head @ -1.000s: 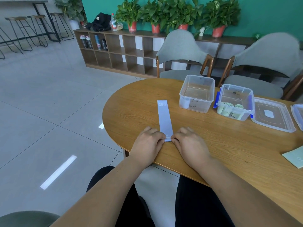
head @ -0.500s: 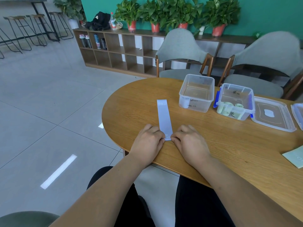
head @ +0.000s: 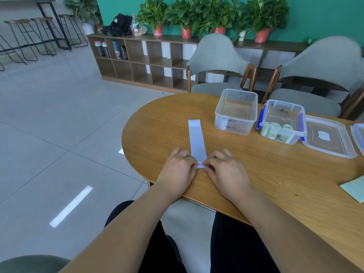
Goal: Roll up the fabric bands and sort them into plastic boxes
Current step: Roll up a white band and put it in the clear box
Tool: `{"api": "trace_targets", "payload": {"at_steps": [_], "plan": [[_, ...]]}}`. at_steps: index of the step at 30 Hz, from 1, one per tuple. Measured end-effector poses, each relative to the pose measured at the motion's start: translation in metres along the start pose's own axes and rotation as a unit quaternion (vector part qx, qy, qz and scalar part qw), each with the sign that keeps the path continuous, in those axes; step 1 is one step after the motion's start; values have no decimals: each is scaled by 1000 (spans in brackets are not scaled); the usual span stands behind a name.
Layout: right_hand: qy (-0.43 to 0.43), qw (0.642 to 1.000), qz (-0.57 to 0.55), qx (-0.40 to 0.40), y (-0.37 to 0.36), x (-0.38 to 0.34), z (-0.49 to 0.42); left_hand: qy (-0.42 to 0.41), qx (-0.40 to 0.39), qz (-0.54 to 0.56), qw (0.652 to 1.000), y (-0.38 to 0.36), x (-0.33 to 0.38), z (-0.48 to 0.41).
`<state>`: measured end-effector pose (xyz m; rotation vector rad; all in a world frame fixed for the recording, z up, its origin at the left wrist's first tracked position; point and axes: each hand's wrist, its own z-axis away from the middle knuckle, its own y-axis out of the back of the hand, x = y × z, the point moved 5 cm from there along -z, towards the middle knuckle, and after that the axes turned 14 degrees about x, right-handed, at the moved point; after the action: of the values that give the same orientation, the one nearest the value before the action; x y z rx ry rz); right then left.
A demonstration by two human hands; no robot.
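A pale lavender fabric band point(head: 197, 141) is laid flat on the wooden table point(head: 275, 184), running away from the person, with "20 LB" printed at its far end; its near end is taken up between the two hands, where a small fold or first turn of the fabric is seen, though how far it is rolled cannot be told; the left hand point(head: 178, 170) is set knuckles-up against the band's left edge, fingers curled, the near corner pinched at its fingertips; the right hand point(head: 226, 172) is placed likewise against the right edge, fingers bent and the thumb tip pressed to the same near end; both wrists are rested near the table's edge. Beyond the band, to the right, a clear plastic box point(head: 236, 113) is stood open, a white roll point(head: 222, 123) being seen in its near left corner; just beside it a second box with blue clips point(head: 282, 123) is placed, in which pale green rolls point(head: 271, 129) are held upright; a clear lid point(head: 329, 138) is laid flat to the right of that box, and part of another lid point(head: 359, 134) is seen at the frame's edge; a pale green sheet point(head: 354, 189) is cut off at the right edge of the table; two grey chairs point(head: 216, 62) are drawn up at the far side.
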<state>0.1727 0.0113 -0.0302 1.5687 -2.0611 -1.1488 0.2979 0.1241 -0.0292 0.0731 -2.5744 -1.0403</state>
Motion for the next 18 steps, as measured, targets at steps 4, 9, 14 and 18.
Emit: {"api": "trace_targets", "payload": {"at_steps": [4,9,14,18], "plan": [[1,1000,4,-2,-4,0,-2,13,1,13,1000,1,1,-1],[3,1000,5,0,-2,2,-4,31,5,14,999,3,-3,2],[9,1000,12,-7,-4,2,-7,51,2,10,999,0,-5,3],[3,1000,5,4,-3,3,-3,59,5,6,998,-1,-5,2]]}}
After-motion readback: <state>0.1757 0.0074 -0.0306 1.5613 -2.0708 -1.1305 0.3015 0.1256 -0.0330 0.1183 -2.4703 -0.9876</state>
